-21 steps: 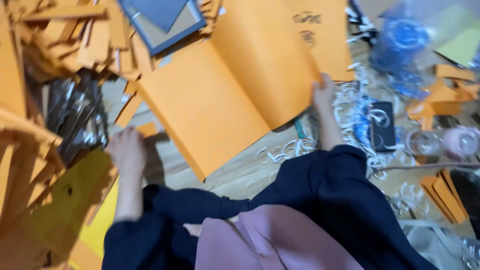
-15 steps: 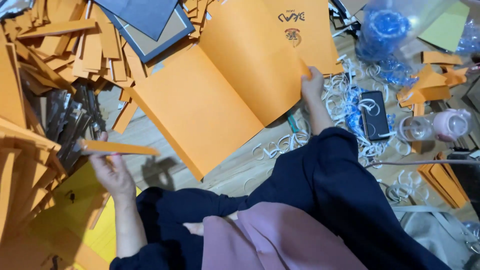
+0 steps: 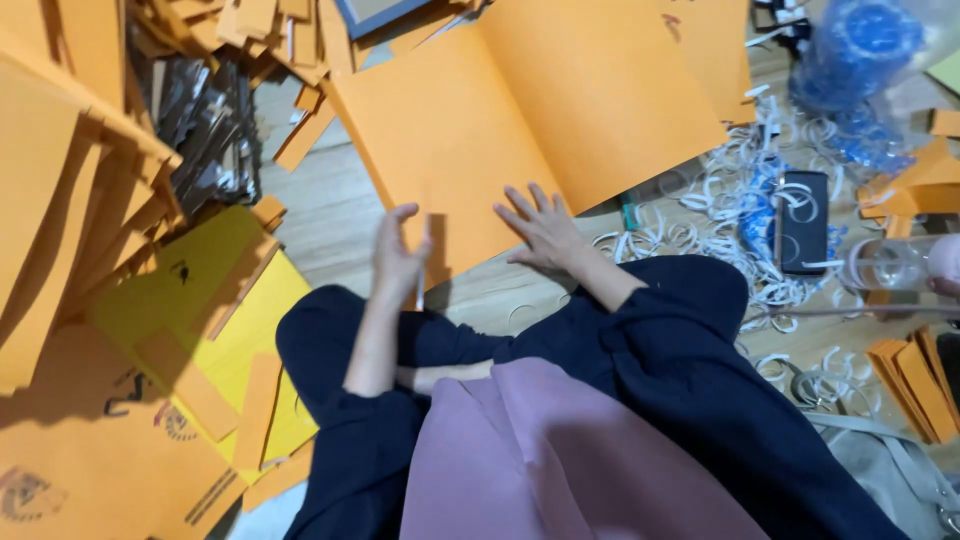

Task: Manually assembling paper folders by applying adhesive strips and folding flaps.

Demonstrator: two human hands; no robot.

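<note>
Orange card sheet (image 3: 520, 120) fills the upper centre, its crease running from lower left toward upper right. The right hand (image 3: 540, 225) lies flat on it, fingers spread; the left hand (image 3: 397, 255) hovers half-curled at its lower edge, whether gripping anything I cannot tell.

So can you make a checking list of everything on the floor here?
surface: wooden floor, mostly covered.
job's things: big orange card sheet, creased down the middle.
clutter: white paper strips, orange card strips, yellow sheets, black phone, blue tape rolls in a clear bag, clear bottle.
grippers: right hand flat on the sheet; left hand at its near edge, grip unclear.
cables: nothing seen.
surroundings: orange card piles at left.
</note>
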